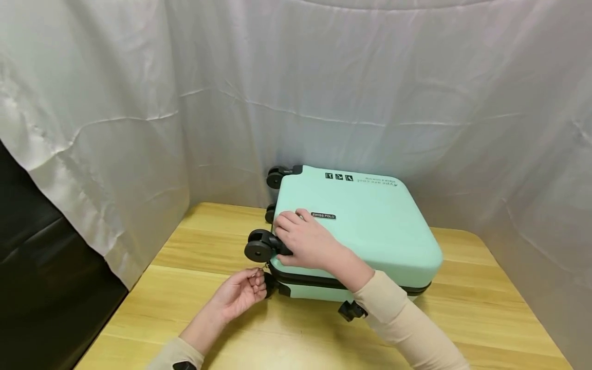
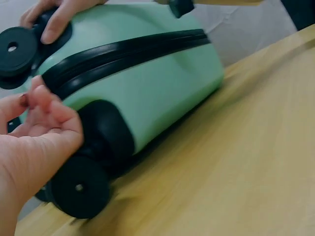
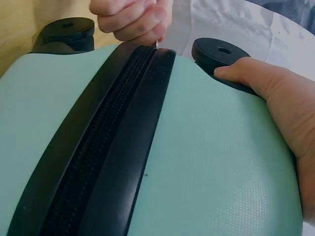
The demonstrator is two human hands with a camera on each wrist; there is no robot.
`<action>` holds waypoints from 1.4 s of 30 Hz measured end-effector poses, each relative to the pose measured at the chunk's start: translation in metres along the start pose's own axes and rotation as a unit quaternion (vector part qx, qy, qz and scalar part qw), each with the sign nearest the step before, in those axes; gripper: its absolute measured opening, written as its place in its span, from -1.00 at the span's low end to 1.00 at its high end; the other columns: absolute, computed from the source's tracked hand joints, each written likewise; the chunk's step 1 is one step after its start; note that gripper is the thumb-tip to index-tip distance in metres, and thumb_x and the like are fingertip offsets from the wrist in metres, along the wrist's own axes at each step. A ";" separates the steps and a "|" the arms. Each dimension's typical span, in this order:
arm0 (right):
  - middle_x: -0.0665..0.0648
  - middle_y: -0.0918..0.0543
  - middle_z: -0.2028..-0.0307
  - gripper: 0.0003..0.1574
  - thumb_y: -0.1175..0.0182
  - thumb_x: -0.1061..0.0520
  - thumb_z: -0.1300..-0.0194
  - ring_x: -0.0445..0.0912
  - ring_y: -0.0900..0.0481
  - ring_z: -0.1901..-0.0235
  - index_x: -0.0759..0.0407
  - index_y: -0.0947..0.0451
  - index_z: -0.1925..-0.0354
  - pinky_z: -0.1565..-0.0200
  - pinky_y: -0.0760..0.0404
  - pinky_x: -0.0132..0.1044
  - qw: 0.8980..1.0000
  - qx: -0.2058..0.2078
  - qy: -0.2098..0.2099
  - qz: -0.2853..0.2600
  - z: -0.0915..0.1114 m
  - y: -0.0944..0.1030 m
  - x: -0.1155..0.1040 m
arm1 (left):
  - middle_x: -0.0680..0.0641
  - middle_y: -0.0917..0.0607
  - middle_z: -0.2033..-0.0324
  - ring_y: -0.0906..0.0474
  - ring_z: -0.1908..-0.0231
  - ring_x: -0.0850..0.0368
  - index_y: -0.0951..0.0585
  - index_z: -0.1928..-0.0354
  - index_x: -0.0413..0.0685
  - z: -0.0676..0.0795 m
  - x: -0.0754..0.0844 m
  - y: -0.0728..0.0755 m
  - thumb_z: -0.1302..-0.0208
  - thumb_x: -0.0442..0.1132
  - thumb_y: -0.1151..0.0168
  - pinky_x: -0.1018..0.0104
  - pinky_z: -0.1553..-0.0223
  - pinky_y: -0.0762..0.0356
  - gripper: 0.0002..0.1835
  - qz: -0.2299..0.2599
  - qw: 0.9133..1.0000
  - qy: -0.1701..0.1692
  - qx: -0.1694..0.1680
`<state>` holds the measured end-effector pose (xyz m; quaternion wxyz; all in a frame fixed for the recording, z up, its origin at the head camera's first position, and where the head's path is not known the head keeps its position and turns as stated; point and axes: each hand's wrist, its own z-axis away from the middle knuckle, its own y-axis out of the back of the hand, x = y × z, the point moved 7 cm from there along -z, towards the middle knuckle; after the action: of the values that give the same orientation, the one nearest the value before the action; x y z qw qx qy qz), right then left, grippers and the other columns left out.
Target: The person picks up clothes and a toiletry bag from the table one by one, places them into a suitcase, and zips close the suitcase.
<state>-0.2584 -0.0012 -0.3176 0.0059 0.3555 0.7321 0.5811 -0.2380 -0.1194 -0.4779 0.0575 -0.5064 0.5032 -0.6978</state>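
Observation:
A mint-green hard-shell suitcase [image 1: 361,221] lies flat on the wooden table, its black wheels toward the left. At its near left corner, my left hand [image 1: 242,293] pinches a small zipper pull [image 1: 265,265] between thumb and fingertips. The pull is mostly hidden by the fingers. My right hand [image 1: 307,241] grips the upper corner of the suitcase beside a black wheel [image 1: 260,245]. In the right wrist view its thumb lies against that wheel's mount. The black zipper seam [image 3: 106,123] runs along the side and looks closed where it shows.
A pale grey curtain [image 1: 347,92] hangs behind and beside the wooden table [image 1: 287,334]. The suitcase stands near the table's back edge. A black handle or lock piece [image 1: 352,310] juts from its near side. Dark cloth [image 1: 41,267] hangs at far left.

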 end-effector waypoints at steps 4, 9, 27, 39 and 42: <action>0.02 -0.53 0.00 -0.41 -0.19 -0.37 -0.17 -0.05 -0.41 -0.10 0.05 -0.58 0.13 -0.11 -0.38 -0.12 1.000 0.000 0.004 0.012 0.000 0.000 0.000 | 0.10 -0.58 0.42 -0.41 0.40 0.27 -0.57 0.29 -0.07 0.000 -0.001 -0.003 -0.55 -0.25 0.37 0.45 0.20 -0.39 -0.56 0.057 0.998 -0.021 0.013; 0.00 -0.53 -0.01 -0.39 -0.18 -0.38 -0.17 -0.07 -0.40 -0.09 0.05 -0.57 0.10 -0.12 -0.37 -0.14 1.000 0.005 0.021 0.014 0.001 0.001 -0.003 | 0.08 -0.64 0.42 -0.38 0.43 0.28 -0.60 0.34 -0.09 0.004 0.000 -0.007 -0.52 -0.24 0.26 0.46 0.22 -0.35 -0.59 0.121 0.992 -0.008 0.039; 0.03 -0.52 -0.03 -0.33 -0.24 -0.38 -0.14 -0.05 -0.43 -0.11 0.08 -0.55 0.03 -0.11 -0.43 -0.17 0.999 0.029 0.011 -0.019 0.009 0.011 -0.010 | 0.09 -0.68 0.38 -0.57 0.34 0.29 -0.61 0.28 -0.03 0.010 0.013 0.005 -0.51 -0.29 0.30 0.44 0.17 -0.53 -0.59 -0.088 0.993 0.043 0.063; 0.14 -0.50 -0.21 -0.18 -0.25 -0.27 -0.23 0.03 -0.45 -0.22 0.10 -0.38 -0.31 -0.25 -0.45 -0.03 0.988 0.095 -0.044 -0.109 0.069 0.024 0.009 | -0.05 -0.69 0.26 -0.62 0.33 0.23 -0.37 -0.20 -0.50 0.029 0.028 0.017 -0.41 -0.25 -0.01 0.38 0.17 -0.63 -0.53 -0.364 0.917 0.088 0.134; 0.17 -0.51 -0.19 -0.23 -0.21 -0.26 -0.28 0.06 -0.46 -0.21 0.12 -0.40 -0.29 -0.21 -0.47 0.01 0.983 0.121 -0.065 -0.122 0.092 0.027 0.019 | -0.05 -0.69 0.23 -0.62 0.30 0.23 -0.31 -0.24 -0.54 0.036 0.042 0.014 -0.42 -0.25 -0.01 0.38 0.15 -0.63 -0.49 -0.391 0.908 0.075 0.132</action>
<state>-0.2202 0.0889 -0.3170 0.0816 0.2981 0.8328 0.4591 -0.2363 -0.1742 -0.4624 -0.1913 -0.5967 0.1714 -0.7603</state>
